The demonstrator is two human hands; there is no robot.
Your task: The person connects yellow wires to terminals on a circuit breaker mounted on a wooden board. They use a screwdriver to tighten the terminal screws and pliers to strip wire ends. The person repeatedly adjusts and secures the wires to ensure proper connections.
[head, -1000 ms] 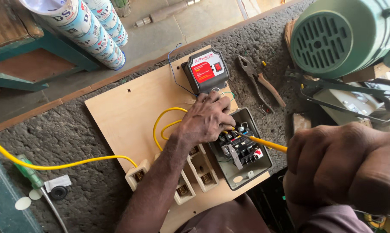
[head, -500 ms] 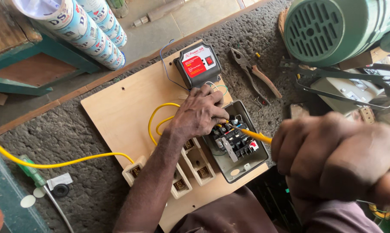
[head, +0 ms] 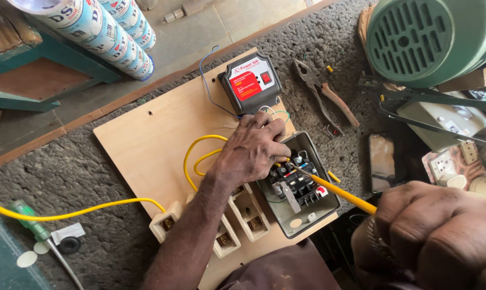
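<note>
Barely shifted, left hand [head: 253, 150] presses starter box [head: 302, 185]; right hand [head: 436, 236] fist-grips yellow screwdriver [head: 339, 190].

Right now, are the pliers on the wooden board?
No, the pliers lie on the dark rough surface to the right of the wooden board, past its edge and beside the black box with the red label.

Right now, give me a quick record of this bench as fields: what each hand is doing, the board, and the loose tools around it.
left hand: resting on the open grey starter box, fingers at its terminals
right hand: fist closed on a yellow-shafted screwdriver, tip at the terminal block
board: wooden panel carrying the box, a black unit with a red face, cream fuse holders
wiring: yellow wire looped on the board
loose tools: pliers right of the board, green screwdriver at left
background: green motor
</note>
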